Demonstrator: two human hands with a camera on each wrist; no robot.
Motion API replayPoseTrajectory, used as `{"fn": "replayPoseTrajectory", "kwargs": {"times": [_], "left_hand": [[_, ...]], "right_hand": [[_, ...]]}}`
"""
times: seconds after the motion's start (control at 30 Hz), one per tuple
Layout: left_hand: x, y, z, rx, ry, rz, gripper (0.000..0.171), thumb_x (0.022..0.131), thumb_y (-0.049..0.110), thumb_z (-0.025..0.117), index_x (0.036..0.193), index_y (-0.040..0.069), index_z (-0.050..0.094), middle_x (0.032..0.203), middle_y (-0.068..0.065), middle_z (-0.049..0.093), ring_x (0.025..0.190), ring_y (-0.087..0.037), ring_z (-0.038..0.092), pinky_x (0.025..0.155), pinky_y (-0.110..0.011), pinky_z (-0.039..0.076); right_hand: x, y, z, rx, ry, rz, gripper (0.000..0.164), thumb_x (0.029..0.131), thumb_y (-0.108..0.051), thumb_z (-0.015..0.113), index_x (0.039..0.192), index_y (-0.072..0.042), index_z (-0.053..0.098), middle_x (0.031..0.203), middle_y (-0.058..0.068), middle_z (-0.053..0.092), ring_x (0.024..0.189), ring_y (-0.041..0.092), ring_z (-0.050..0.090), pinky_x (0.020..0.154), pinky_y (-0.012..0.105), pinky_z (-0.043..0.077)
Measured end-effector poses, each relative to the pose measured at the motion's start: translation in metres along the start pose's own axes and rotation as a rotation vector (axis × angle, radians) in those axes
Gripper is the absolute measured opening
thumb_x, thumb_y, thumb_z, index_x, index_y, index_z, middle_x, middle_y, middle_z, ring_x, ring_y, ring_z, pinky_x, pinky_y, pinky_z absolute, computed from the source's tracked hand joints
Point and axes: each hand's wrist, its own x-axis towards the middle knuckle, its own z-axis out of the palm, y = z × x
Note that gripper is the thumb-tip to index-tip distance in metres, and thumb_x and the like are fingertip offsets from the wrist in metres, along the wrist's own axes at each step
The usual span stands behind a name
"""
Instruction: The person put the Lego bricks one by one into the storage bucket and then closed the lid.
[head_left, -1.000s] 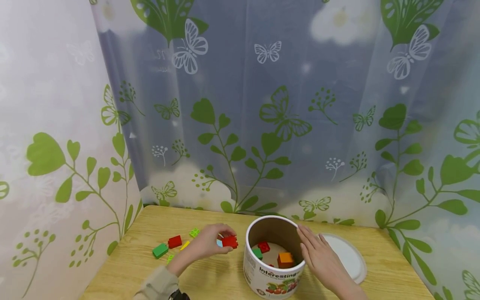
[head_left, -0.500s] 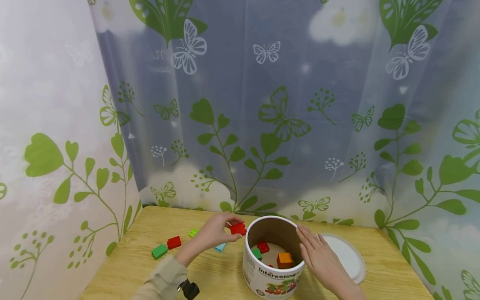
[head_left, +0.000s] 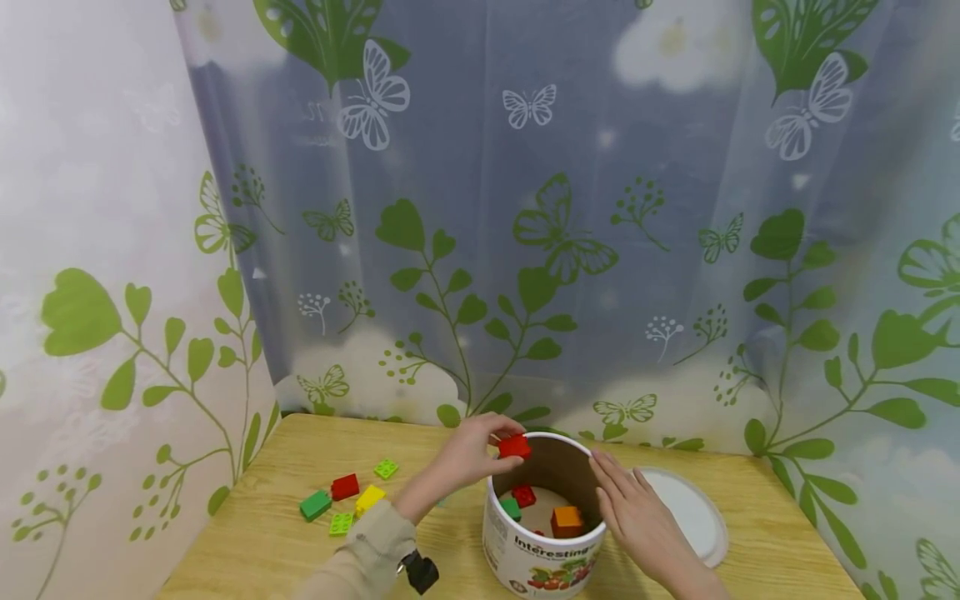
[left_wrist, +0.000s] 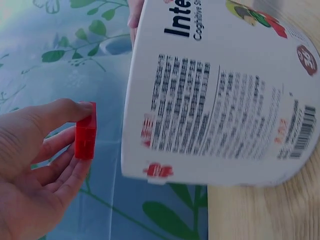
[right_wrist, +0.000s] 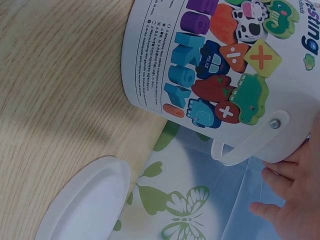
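A red toy brick (head_left: 515, 447) is pinched between the thumb and fingers of my left hand (head_left: 474, 454), over the left rim of a white round bucket (head_left: 498, 542). The left wrist view shows the same brick (left_wrist: 86, 131) beside the bucket's printed wall (left_wrist: 220, 100). Against the bucket's right rim rests my right hand (head_left: 637, 512), its fingers straight. Inside the bucket lie an orange block (head_left: 567, 522), a green block (head_left: 511, 508) and a red block (head_left: 523, 496). In the right wrist view, the right hand's fingers (right_wrist: 282, 180) touch the bucket near its handle (right_wrist: 250, 145).
Left on the wooden table (head_left: 247, 533) lie a green brick (head_left: 316, 505), a red brick (head_left: 346, 487), a yellow brick (head_left: 370, 499) and lime bricks, one of them the far lime brick (head_left: 386, 468). A white lid (head_left: 686, 512) lies right of the bucket. A patterned curtain (head_left: 450, 250) hangs behind.
My left hand has carried the red brick rightward and slightly up, from beside the bucket to over its rim. More loose bricks now show behind the arm. The right hand stays against the bucket.
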Motion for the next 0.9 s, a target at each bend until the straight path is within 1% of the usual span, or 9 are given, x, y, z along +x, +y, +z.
{"fn": "replayPoseTrajectory", "kwargs": {"times": [0.07,0.17,0.27,0.37,0.6,0.73,0.9], "left_hand": [[0.004,0.002,0.006,-0.005,0.0,0.002,0.034,0.088,0.012,0.08,0.119,0.002,0.07,0.107,-0.007,0.07,0.098,-0.023,0.066,0.087,-0.039,0.059],[0.01,0.004,0.015,0.002,0.005,0.006,0.034,0.088,0.014,0.081,0.118,0.005,0.07,0.107,-0.006,0.07,0.098,-0.021,0.066,0.087,-0.035,0.058],[0.015,0.004,0.025,0.027,0.011,0.016,0.033,0.087,0.016,0.082,0.117,0.008,0.071,0.106,-0.004,0.07,0.095,-0.018,0.065,0.085,-0.027,0.057],[0.019,0.004,0.035,0.042,0.003,0.002,0.034,0.087,0.018,0.082,0.118,0.009,0.071,0.106,-0.003,0.069,0.094,-0.014,0.065,0.083,-0.023,0.056],[0.025,0.003,0.051,0.045,-0.029,-0.052,0.036,0.088,0.022,0.081,0.121,0.011,0.07,0.112,0.0,0.07,0.099,-0.011,0.066,0.085,-0.022,0.055],[0.027,0.002,0.057,0.043,-0.03,-0.07,0.036,0.088,0.02,0.082,0.12,0.011,0.07,0.11,-0.001,0.069,0.098,-0.011,0.065,0.085,-0.022,0.055],[0.029,0.001,0.062,0.053,-0.037,-0.082,0.035,0.087,0.018,0.082,0.119,0.008,0.07,0.109,-0.003,0.068,0.098,-0.014,0.066,0.085,-0.023,0.055]], "right_hand": [[0.0,0.0,0.0,0.002,-0.006,0.003,0.045,0.105,-0.019,0.054,0.147,-0.004,0.052,0.154,0.012,0.048,0.14,0.03,0.047,0.114,0.058,0.036],[0.0,0.0,0.0,0.0,-0.011,0.006,0.045,0.105,-0.02,0.053,0.147,-0.005,0.053,0.154,0.012,0.048,0.14,0.03,0.047,0.113,0.058,0.037],[0.0,-0.001,-0.001,0.0,-0.016,0.011,0.045,0.106,-0.021,0.052,0.148,-0.006,0.052,0.154,0.011,0.047,0.14,0.03,0.047,0.114,0.058,0.037],[0.0,-0.001,-0.001,0.004,-0.023,0.02,0.045,0.106,-0.022,0.051,0.148,-0.006,0.052,0.155,0.01,0.047,0.141,0.029,0.046,0.114,0.058,0.036],[0.0,-0.001,-0.001,-0.005,-0.012,0.022,0.044,0.106,-0.023,0.051,0.147,-0.006,0.053,0.154,0.01,0.048,0.14,0.029,0.047,0.114,0.057,0.037],[-0.001,-0.001,-0.001,0.0,-0.024,0.027,0.045,0.106,-0.023,0.051,0.148,-0.006,0.052,0.155,0.009,0.047,0.141,0.028,0.046,0.114,0.057,0.036],[0.0,0.0,-0.001,0.005,-0.04,0.038,0.046,0.107,-0.023,0.05,0.149,-0.006,0.051,0.156,0.009,0.045,0.143,0.027,0.044,0.116,0.056,0.034]]}}
